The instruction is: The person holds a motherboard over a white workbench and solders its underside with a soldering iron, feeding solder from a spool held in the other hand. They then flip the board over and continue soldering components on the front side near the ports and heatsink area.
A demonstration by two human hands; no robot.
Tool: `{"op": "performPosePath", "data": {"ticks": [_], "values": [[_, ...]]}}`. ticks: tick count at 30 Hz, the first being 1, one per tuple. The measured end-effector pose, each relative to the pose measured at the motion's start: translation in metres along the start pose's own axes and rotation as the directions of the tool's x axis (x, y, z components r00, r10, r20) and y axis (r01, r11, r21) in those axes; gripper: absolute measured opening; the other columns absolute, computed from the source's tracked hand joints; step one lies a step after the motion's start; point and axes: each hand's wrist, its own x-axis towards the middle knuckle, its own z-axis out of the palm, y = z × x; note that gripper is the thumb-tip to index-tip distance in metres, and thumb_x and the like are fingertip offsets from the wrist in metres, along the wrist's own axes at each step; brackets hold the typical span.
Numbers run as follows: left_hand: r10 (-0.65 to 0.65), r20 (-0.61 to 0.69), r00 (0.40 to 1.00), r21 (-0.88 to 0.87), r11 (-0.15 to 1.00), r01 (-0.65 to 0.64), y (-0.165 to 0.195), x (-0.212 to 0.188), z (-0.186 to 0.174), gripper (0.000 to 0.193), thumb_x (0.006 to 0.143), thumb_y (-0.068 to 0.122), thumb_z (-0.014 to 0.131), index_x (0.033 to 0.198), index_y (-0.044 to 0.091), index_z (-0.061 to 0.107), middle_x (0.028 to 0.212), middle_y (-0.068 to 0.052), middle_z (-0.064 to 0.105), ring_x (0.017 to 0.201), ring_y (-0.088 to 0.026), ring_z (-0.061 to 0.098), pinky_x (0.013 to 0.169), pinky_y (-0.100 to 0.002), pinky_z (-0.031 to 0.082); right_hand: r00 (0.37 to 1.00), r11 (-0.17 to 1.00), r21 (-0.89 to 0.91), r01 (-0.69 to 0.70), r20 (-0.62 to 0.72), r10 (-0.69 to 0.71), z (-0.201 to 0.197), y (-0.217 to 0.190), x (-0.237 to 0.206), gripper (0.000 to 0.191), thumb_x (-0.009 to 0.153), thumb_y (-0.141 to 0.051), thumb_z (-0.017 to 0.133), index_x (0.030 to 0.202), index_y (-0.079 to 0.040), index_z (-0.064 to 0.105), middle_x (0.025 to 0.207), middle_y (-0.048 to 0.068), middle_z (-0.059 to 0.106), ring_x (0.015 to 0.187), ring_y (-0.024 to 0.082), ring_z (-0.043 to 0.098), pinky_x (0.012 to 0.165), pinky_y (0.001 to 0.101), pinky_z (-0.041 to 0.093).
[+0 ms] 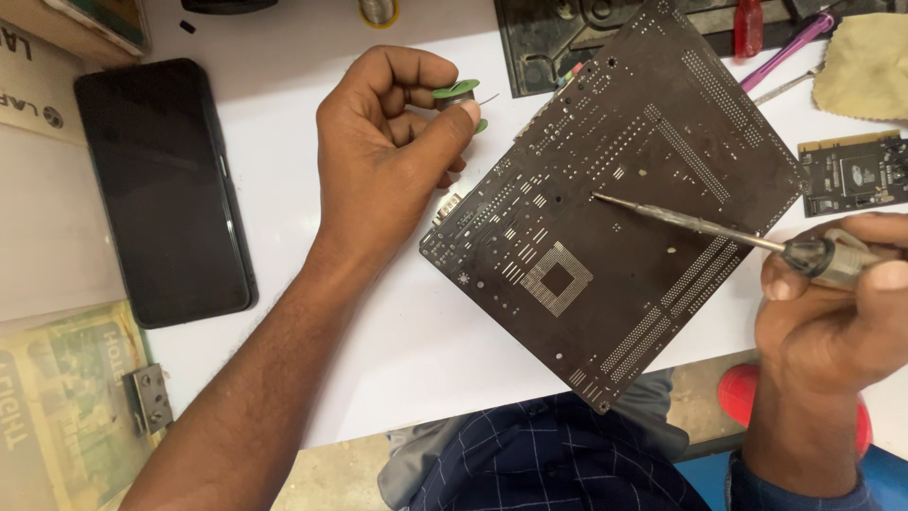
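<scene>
Figure: soldering work on the underside of a board, seen from above. Your left hand [392, 156] is closed around a small green-flanged spool of solder wire [458, 96], thumb pressed on the upper flange and the fingers curled behind it; a short free end of wire projects to the right, clear of the board. Your right hand [837, 312] is wrapped firmly about the translucent handle of a slim metal-shafted soldering iron [705, 227], fingers shut on the grip, the shaft slanting up and left so that its tip rests on, or just above, a point near the middle of the large dark brown printed circuit board [615, 203]. That board lies solder side up and turned diagonally on the white tabletop [378, 331], one corner overhanging the near edge.

The step in hand appears to be heating a joint, with the solder not yet fed. The next move, as judged here, calls for bringing the wire end across to the tip while holding the iron steady on that one pad.

Beside the work: a black smartphone [165, 189] at left, a smaller dark expansion card [856, 172] and a yellow cloth [865, 66] at right.
</scene>
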Motion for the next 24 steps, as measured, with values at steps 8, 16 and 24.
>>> {"op": "performPosePath", "data": {"ticks": [8, 16, 24], "values": [[0.005, 0.005, 1.000, 0.004, 1.000, -0.005, 0.000, 0.000, 0.000, 0.023, 0.098, 0.006, 0.070, 0.116, -0.002, 0.058, 0.097, -0.011, 0.069, 0.069, -0.005, 0.067, 0.054, -0.019, 0.057, 0.970, 0.928, -0.287, 0.236, 0.133, -0.205, -0.012, 0.003, -0.004, 0.037, 0.116, -0.028, 0.042, 0.128, 0.008, 0.043, 0.088, 0.020, 0.055, 0.061, 0.023, 0.055, 0.060, 0.0322, 0.051], [0.017, 0.009, 1.000, 0.026, 1.000, -0.018, -0.001, -0.001, -0.002, 0.023, 0.099, 0.006, 0.069, 0.117, -0.003, 0.058, 0.097, -0.011, 0.069, 0.070, -0.005, 0.068, 0.055, -0.019, 0.057, 0.957, 0.971, -0.045, 0.233, 0.188, -0.221, -0.028, 0.015, -0.009, 0.041, 0.112, -0.028, 0.046, 0.129, 0.009, 0.043, 0.091, 0.022, 0.053, 0.063, 0.026, 0.057, 0.063, 0.0354, 0.051], [0.011, 0.006, 1.000, 0.008, 1.000, -0.011, -0.001, -0.001, -0.001, 0.022, 0.099, 0.005, 0.069, 0.116, -0.003, 0.058, 0.097, -0.011, 0.069, 0.069, -0.005, 0.068, 0.054, -0.019, 0.057, 0.963, 0.972, -0.049, 0.229, 0.156, -0.219, -0.029, 0.017, -0.012, 0.039, 0.110, -0.028, 0.051, 0.125, 0.008, 0.044, 0.098, 0.022, 0.052, 0.064, 0.025, 0.054, 0.062, 0.0337, 0.048]]}}
